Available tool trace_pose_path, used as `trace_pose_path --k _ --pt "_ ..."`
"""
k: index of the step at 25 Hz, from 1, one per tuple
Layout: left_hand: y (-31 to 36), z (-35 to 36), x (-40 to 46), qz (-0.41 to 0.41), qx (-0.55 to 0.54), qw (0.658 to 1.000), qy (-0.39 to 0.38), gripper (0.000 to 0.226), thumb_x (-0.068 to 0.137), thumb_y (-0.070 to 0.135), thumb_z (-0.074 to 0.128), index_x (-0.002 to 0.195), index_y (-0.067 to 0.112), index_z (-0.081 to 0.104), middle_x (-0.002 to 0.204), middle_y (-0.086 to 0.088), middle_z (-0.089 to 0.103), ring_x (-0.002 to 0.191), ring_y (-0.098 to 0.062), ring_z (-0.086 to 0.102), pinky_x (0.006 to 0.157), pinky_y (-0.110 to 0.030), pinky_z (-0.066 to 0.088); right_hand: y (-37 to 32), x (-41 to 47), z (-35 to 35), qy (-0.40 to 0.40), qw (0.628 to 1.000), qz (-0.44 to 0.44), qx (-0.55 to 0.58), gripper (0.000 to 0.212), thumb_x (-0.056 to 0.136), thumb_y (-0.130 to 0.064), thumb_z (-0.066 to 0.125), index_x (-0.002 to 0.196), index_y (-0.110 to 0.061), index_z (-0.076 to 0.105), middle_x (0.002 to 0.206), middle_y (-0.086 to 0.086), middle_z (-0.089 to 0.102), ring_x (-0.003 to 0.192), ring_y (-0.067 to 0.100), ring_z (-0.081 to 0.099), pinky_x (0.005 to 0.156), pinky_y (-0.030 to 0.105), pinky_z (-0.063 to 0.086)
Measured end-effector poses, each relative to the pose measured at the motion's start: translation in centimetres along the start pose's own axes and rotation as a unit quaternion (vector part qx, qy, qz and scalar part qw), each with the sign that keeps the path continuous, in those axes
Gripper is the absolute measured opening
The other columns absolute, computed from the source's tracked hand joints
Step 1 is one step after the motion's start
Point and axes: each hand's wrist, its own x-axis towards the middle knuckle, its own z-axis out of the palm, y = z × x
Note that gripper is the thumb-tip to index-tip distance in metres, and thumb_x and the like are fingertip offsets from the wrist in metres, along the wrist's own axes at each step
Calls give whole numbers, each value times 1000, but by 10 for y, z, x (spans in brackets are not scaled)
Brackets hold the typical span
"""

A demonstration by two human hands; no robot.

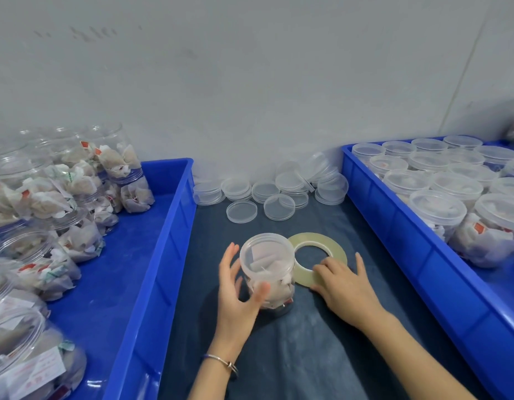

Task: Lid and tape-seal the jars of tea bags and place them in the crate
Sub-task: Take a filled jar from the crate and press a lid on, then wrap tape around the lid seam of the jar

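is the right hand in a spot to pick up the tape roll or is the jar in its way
Probably yes. The right hand already rests flat on the near edge of the tape roll, which lies flat on the dark cloth. The lidded jar overlaps only the roll's left edge, beside the left hand.

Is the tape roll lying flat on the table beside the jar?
Yes, the tape roll lies flat on the dark cloth just right of the lidded jar, under the right hand.

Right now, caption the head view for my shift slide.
Left hand steadies a lidded jar of tea bags while right hand rests on the tape roll between two blue crates.
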Motion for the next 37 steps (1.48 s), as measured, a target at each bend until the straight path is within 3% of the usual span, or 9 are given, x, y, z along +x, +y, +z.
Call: trace_pose_path --k 2,4,7,10,16,21,26,31,37 --pt "11 2 -2 50 14 990 133 41 82 27 73 115 33 50 125 10 56 117 -6 55 103 -38 45 0 -3 -9 66 997 10 24 36 98 -50 34 117 -23 49 118 -8 47 116 11 47 114 47 9" --pt "31 1 0 114 40 972 202 22 88 16 62 104 29 56 110 8 61 106 -10 60 97 -36 49 -1 -8 -31 145 960 78 225 35 95 -52 38 93 -19 51 96 -5 54 91 15 53 87 34 36" --pt "70 9 1 165 91 976 110 19 89 19 54 105 28 61 104 8 64 104 -8 61 87 -20 49 -10 -35 -73 197 816 116 531 37 88 -56 40 79 -22 51 73 1 59 61 10 49 64 34 42" --pt "97 27 -3 156 147 975 -51 33 94 36 49 126 29 54 125 20 57 120 2 50 99 -16 39 -33 -71 -96 227 791 33 567 27 82 -60 38 69 -38 47 57 -6 50 51 5 40 51 32 36" --pt "102 38 -9 87 227 949 -199 66 88 57 36 147 29 28 144 32 26 131 24 16 102 3 13 -62 -90 -92 214 868 -30 446 35 89 -63 30 87 -29 41 55 -17 54 46 5 47 46 12 32" --pt "94 34 -14 108 258 948 -150 52 90 46 43 137 26 47 131 35 39 125 20 32 101 -1 24 -66 -82 -83 186 911 -6 369 39 71 -73 17 86 -40 32 68 -34 53 59 4 51 50 19 28" --pt "86 29 -6 87 144 986 -6 12 84 13 70 94 16 75 97 9 69 94 -2 64 79 -12 47 -64 -78 -76 200 927 -24 316 44 71 -72 13 90 -36 30 70 -4 60 59 16 52 54 26 34" --pt "86 20 5 -4 47 999 -3 7 75 9 76 74 15 75 76 1 73 72 -9 68 71 -17 53 -63 -75 -82 249 943 -83 206 44 92 -52 36 89 -12 53 58 2 57 42 16 39 39 35 40" --pt "85 22 4 4 122 990 -66 16 93 15 58 78 19 62 65 15 61 60 2 54 63 -11 42 -61 -76 -82 278 940 -106 165 40 83 -45 43 82 -8 58 50 -1 53 41 10 31 31 31 38"
